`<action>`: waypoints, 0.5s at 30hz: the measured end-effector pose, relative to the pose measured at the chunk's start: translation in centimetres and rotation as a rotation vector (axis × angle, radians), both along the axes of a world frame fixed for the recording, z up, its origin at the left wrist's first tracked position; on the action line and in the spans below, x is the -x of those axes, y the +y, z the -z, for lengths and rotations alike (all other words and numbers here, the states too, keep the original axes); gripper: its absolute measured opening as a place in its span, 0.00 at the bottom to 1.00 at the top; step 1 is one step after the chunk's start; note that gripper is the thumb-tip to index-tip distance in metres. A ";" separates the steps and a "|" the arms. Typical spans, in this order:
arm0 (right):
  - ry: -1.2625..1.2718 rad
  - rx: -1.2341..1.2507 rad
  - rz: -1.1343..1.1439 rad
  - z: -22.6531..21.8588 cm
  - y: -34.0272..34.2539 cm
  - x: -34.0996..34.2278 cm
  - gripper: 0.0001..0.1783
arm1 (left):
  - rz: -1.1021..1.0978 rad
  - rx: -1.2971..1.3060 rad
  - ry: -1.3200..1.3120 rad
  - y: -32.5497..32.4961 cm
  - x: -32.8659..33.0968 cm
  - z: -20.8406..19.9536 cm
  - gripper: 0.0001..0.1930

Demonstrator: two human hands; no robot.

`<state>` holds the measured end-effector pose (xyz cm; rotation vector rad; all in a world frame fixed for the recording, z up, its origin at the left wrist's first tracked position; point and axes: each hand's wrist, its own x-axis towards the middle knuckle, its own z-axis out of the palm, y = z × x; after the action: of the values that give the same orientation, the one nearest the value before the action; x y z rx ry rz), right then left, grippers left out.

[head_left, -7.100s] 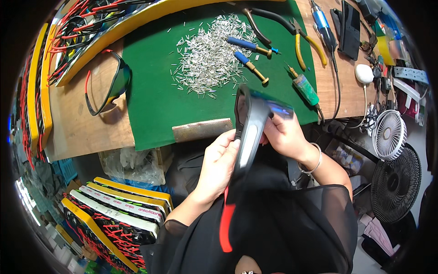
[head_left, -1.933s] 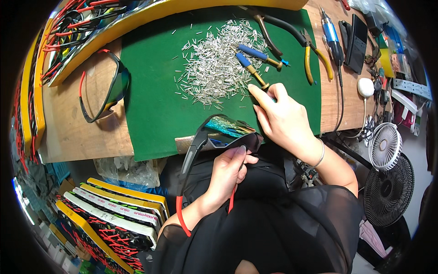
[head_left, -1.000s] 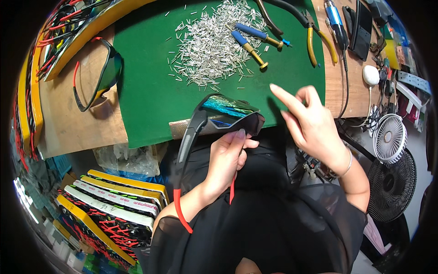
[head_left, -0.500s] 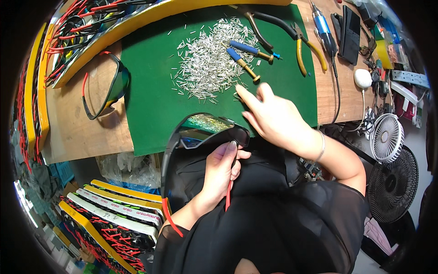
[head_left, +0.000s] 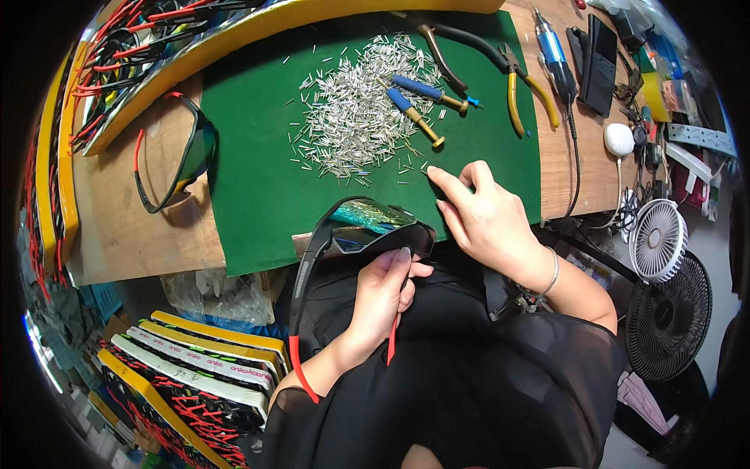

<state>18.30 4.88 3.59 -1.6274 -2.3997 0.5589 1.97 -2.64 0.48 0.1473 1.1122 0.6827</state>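
Observation:
My left hand (head_left: 383,291) grips a pair of sport sunglasses (head_left: 306,270), with the thumb pressed against the frame near the lens's right end. The frame is black, the temple tips are red and the lens is mirrored. Over the green mat (head_left: 258,211), my right hand (head_left: 492,219) reaches with its index finger stretched out and thumb apart. That fingertip is at a small metal pin (head_left: 425,166) beside the pile of silvery pins (head_left: 344,125). Two blue-handled brass screwdrivers (head_left: 400,100) lie on the pile's right side.
Yellow-handled cutters (head_left: 514,98) and dark-jawed pliers (head_left: 441,59) lie at the mat's far right. Beyond are a blue electric driver (head_left: 551,47) and a phone (head_left: 598,62). More sunglasses (head_left: 207,148) rest at left. Yellow-edged trays (head_left: 234,39) hold others. Two fans (head_left: 658,238) stand right.
My right hand has moved right and slightly nearer to me, and a few pins now lie apart from the pile near its fingertip. The held sunglasses have shifted slightly right.

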 end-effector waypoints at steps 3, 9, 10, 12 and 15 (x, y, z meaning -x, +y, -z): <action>0.001 -0.011 -0.021 0.2 0.1 0.0 0.21 | 0.001 -0.004 0.012 0.3 -0.2 0.0 0.11; -0.072 -0.061 0.031 0.5 -0.2 0.3 0.21 | 0.009 -0.002 0.019 0.2 -0.1 0.2 0.11; -0.078 -0.084 0.039 0.4 -0.2 0.3 0.21 | 0.011 -0.001 0.017 0.3 -0.1 0.1 0.11; -0.085 -0.081 0.064 0.5 -0.3 0.4 0.21 | 0.013 0.001 0.015 0.3 -0.2 0.1 0.12; -0.092 -0.053 0.104 0.6 -0.3 0.6 0.21 | 0.014 -0.002 0.026 0.2 -0.2 0.2 0.12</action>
<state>17.69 4.54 2.97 -1.7797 -2.3547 0.4078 2.12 -2.42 0.27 0.1660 1.1342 0.6709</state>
